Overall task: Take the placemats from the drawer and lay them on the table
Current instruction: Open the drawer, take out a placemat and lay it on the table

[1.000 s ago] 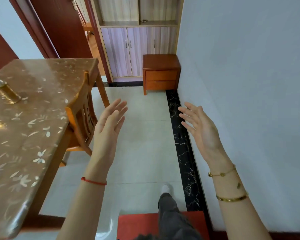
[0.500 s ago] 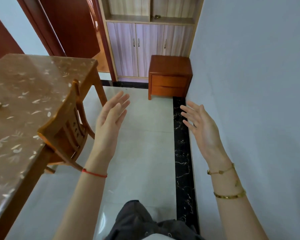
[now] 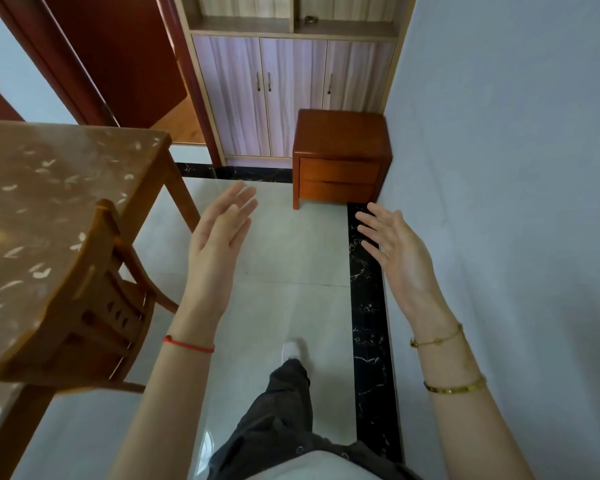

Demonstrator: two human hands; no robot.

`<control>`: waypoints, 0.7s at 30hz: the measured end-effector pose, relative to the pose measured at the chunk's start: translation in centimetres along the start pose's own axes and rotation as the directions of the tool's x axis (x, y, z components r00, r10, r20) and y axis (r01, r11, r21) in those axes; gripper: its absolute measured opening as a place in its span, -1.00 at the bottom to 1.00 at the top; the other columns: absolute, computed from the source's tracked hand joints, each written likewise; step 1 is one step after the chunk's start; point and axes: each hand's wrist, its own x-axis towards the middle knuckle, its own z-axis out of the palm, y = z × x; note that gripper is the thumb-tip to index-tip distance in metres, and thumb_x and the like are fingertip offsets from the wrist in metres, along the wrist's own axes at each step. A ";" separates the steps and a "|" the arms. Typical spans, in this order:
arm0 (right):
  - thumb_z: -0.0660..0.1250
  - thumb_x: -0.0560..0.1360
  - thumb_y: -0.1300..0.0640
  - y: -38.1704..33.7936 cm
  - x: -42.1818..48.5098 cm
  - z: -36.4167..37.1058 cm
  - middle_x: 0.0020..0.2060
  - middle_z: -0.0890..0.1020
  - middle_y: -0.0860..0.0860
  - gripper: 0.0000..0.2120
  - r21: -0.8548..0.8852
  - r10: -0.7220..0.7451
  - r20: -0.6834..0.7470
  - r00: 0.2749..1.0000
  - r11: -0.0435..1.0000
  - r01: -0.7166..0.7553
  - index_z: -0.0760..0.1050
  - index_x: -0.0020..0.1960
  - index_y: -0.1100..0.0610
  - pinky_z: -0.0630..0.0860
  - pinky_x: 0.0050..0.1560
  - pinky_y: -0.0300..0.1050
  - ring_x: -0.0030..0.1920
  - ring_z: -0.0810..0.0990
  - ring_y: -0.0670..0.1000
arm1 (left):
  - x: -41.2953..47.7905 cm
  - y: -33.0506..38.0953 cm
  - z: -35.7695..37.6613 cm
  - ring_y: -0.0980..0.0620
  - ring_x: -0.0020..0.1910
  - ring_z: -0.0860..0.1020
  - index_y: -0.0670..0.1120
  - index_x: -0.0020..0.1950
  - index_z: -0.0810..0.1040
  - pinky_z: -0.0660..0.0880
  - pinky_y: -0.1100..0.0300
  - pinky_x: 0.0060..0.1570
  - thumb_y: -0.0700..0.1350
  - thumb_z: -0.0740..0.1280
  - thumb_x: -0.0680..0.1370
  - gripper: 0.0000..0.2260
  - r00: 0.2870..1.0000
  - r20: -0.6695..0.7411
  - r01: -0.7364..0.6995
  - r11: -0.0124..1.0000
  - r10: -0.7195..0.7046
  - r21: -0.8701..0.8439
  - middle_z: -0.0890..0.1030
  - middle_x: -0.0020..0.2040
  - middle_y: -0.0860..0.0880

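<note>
Both bare forearms reach forward toward the bedside cabinet [image 3: 342, 157]. The left hand [image 3: 219, 244] is raised below and to the left of it, fingers straight and close together, palm turned inward. The right hand [image 3: 400, 254] hovers just below its right corner, fingers spread and relaxed (neither holds anything). A red string [image 3: 187, 345] circles the left wrist; two gold bangles [image 3: 454, 388] sit on the right forearm.

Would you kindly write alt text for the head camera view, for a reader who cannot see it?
A person's open, empty left hand and right hand are raised over a pale tiled floor, facing a small wooden nightstand with two shut drawers in the corner. A table and chair stand at left.
</note>
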 end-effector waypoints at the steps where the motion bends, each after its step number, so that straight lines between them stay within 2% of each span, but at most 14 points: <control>1: 0.00 0.66 -0.09 -0.3 1.8 0.2 0.27 0.59 0.01 -0.56 0.005 0.003 0.000 1.000 1.000 -0.003 0.43 0.41 0.08 0.36 0.43 0.05 0.30 0.53 -0.04 | 1.8 -0.1 0.2 0.07 0.35 0.55 0.03 0.38 0.49 0.42 0.12 0.41 -0.03 0.13 0.66 -0.68 1.000 0.007 0.002 1.000 -0.002 -0.003 0.58 0.36 0.04; 7: 0.00 0.66 -0.09 -2.8 13.7 1.7 0.26 0.59 -0.01 -0.55 -0.006 -0.009 -0.023 1.000 1.000 0.009 0.41 0.42 0.07 0.35 0.43 0.05 0.31 0.52 -0.04 | 14.5 -0.8 2.0 0.10 0.34 0.56 0.02 0.43 0.47 0.40 0.08 0.43 -0.09 0.12 0.70 -0.68 0.999 0.043 0.013 1.000 -0.013 0.007 0.59 0.35 0.05; 12: -0.02 0.67 -0.08 -3.7 21.8 2.1 0.28 0.57 0.01 -0.55 -0.019 0.000 -0.053 0.999 1.000 -0.001 0.40 0.43 0.08 0.35 0.44 0.07 0.30 0.52 -0.03 | 23.3 -2.0 3.9 0.09 0.34 0.56 0.10 0.33 0.53 0.40 0.05 0.44 -0.04 0.18 0.63 -0.70 0.997 0.077 0.022 0.999 -0.020 -0.031 0.63 0.31 0.08; 16: -0.01 0.67 -0.07 -3.9 26.9 1.3 0.28 0.57 0.02 -0.55 -0.009 0.033 -0.078 0.996 0.999 -0.034 0.40 0.42 0.09 0.35 0.44 0.07 0.30 0.53 -0.03 | 28.6 -3.1 5.7 0.03 0.39 0.52 0.02 0.36 0.49 0.36 0.05 0.46 -0.01 0.18 0.59 -0.65 0.991 0.125 0.056 0.995 -0.046 -0.079 0.59 0.34 0.01; 21: -0.02 0.68 -0.07 -3.9 33.9 -0.6 0.27 0.59 0.03 -0.55 0.007 0.057 -0.093 0.994 0.998 -0.056 0.42 0.41 0.10 0.36 0.43 0.06 0.30 0.53 -0.02 | 35.4 -5.1 8.7 0.05 0.37 0.54 -0.01 0.39 0.49 0.35 0.02 0.48 -0.15 0.12 0.70 -0.69 0.989 0.125 0.088 0.995 -0.081 -0.053 0.60 0.35 0.00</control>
